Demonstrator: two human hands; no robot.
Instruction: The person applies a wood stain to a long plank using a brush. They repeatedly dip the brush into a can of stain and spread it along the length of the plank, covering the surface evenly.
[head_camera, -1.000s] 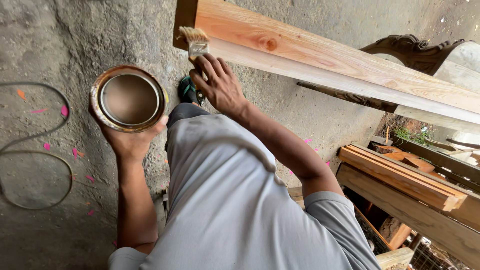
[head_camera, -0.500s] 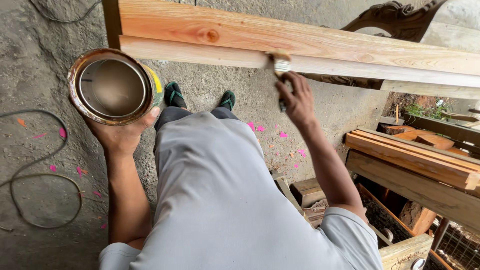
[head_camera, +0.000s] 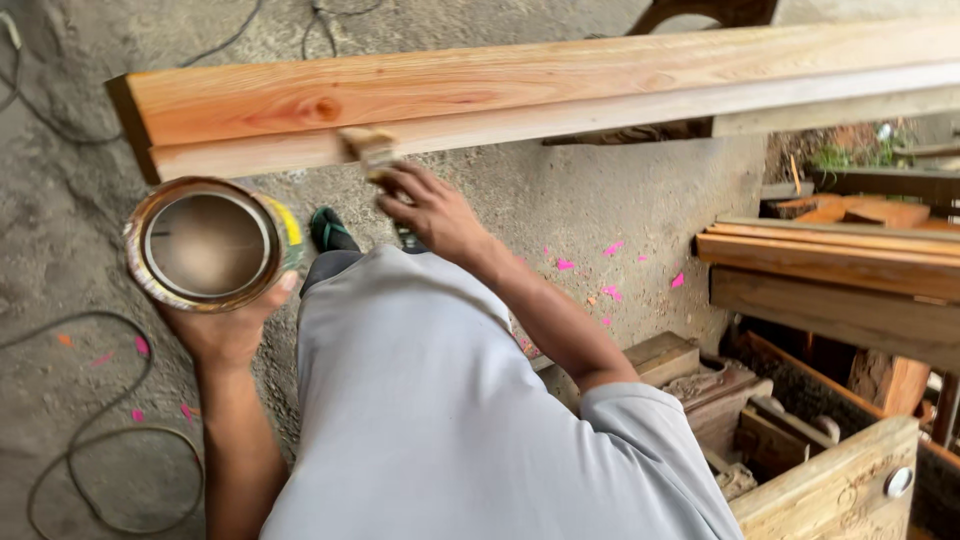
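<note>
Brushing along the lower edge of the beam (head_camera: 520, 95), we have our right hand (head_camera: 430, 210) closed around the brush (head_camera: 368, 152), fingers pinched on its handle, with the bristles touching the pale face near the beam's left end, just right of the knot. Our left hand (head_camera: 225, 330) cups the can (head_camera: 205, 243) from below, fingers curled up its side and the thumb at the rim, the open mouth facing us and the brown liquid inside level; the can sits low and left of the brush, just beside the beam's end but apart from it. Half a second ago the brush was further right along the same edge, and a second ago it sat up at the beam's end corner, so the stroke has run out and come back toward the left end; we judge this stretch of wood to be getting its coat, with the long right part of the beam still looking dry and paler. The can has stayed in the left hand throughout, though it now shows lower in view. Below us, the grey floor (head_camera: 620, 200) carries pink flecks and a dark cable (head_camera: 90, 450), and planks (head_camera: 830, 250) lie stacked at the right.
</note>
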